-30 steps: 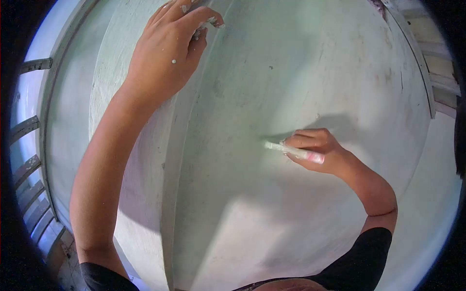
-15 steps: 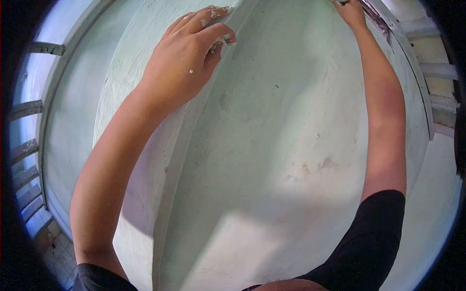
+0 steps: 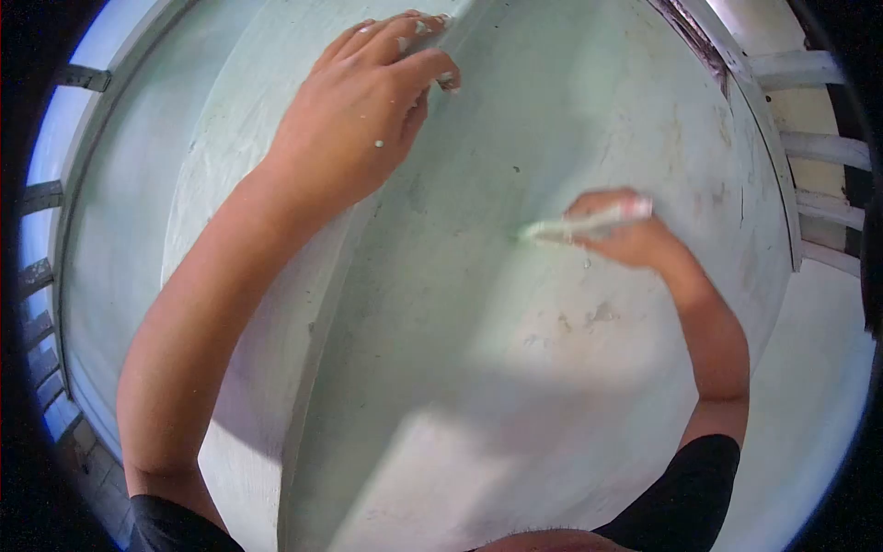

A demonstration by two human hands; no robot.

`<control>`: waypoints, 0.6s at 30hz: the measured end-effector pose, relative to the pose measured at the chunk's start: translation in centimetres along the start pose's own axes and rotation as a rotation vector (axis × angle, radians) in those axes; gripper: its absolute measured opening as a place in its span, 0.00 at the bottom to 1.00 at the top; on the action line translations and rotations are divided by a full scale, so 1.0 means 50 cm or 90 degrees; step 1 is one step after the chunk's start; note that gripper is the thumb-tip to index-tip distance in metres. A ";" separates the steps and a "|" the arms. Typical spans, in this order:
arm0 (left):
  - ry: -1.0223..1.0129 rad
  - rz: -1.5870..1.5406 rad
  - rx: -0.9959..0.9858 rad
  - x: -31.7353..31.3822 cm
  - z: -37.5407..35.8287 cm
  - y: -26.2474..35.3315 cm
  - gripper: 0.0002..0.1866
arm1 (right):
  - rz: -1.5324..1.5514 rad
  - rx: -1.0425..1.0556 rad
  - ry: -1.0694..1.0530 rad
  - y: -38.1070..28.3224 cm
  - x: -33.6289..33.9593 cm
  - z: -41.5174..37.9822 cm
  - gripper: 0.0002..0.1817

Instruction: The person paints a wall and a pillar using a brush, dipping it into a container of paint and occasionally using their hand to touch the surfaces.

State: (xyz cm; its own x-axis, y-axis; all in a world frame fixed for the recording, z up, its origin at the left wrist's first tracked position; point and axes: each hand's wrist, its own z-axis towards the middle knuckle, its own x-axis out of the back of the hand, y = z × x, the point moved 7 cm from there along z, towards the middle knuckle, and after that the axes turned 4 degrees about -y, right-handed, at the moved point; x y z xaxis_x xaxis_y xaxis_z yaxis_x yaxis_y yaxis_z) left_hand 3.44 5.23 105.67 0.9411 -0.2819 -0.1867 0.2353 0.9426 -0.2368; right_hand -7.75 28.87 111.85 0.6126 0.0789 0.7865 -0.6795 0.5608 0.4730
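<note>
My left hand (image 3: 354, 115) rests at the raised edge of a pale green painted ledge (image 3: 253, 368). Its fingers are bent and somewhat apart, dabbed with whitish paint, and a white drop sits on the back of the hand. Nothing shows held in it. Over the flat pale green panel (image 3: 405, 322), my right hand (image 3: 625, 235) is closed around a paintbrush (image 3: 589, 221), blurred by motion. The brush has a light handle pointing right, and its greenish tip points left, close over the panel's middle.
White slatted bars (image 3: 819, 147) line the right side, beside a dark gap in the frame (image 3: 694, 37). More slats (image 3: 41, 195) stand on the left, with floor tiles below them. Brownish scuffs (image 3: 602, 313) mark the panel, and a patch of light crosses its lower part.
My right hand has come down and left from the top right corner to the panel's middle, bringing the paintbrush into full view. My left hand has hardly moved.
</note>
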 end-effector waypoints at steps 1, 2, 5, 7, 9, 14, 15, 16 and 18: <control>-0.001 -0.006 -0.004 -0.003 0.002 0.007 0.11 | 0.060 -0.063 -0.005 0.031 0.011 0.004 0.09; 0.004 0.002 0.005 -0.003 0.002 0.009 0.11 | 0.000 -0.046 0.053 0.072 0.050 0.025 0.12; 0.005 0.020 0.008 0.001 0.000 0.009 0.10 | 0.147 -0.131 0.165 0.189 0.183 0.108 0.17; 0.002 0.027 0.000 0.004 -0.003 0.005 0.10 | 0.073 -0.161 0.273 0.268 0.299 0.163 0.20; -0.007 0.018 0.003 0.003 -0.002 0.005 0.10 | -0.135 -0.164 0.399 0.331 0.427 0.204 0.21; -0.006 0.010 0.007 -0.002 -0.007 -0.006 0.10 | -0.405 -0.181 0.824 0.384 0.538 0.261 0.15; 0.004 0.013 0.006 -0.001 -0.006 -0.009 0.10 | -0.478 -0.189 0.995 0.397 0.528 0.242 0.12; -0.006 0.022 -0.005 0.001 0.000 -0.007 0.10 | -0.452 -0.166 0.662 0.345 0.504 0.262 0.14; -0.014 0.017 -0.011 0.003 0.000 -0.003 0.11 | -0.286 -0.178 0.603 0.249 0.419 0.224 0.14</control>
State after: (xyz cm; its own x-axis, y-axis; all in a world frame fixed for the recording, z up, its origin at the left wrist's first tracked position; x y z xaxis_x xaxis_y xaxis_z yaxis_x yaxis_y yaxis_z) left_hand 3.52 5.05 105.66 0.9521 -0.2530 -0.1715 0.2067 0.9463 -0.2485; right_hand -7.88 28.27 138.66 0.9267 0.3564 -0.1189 -0.2725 0.8555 0.4404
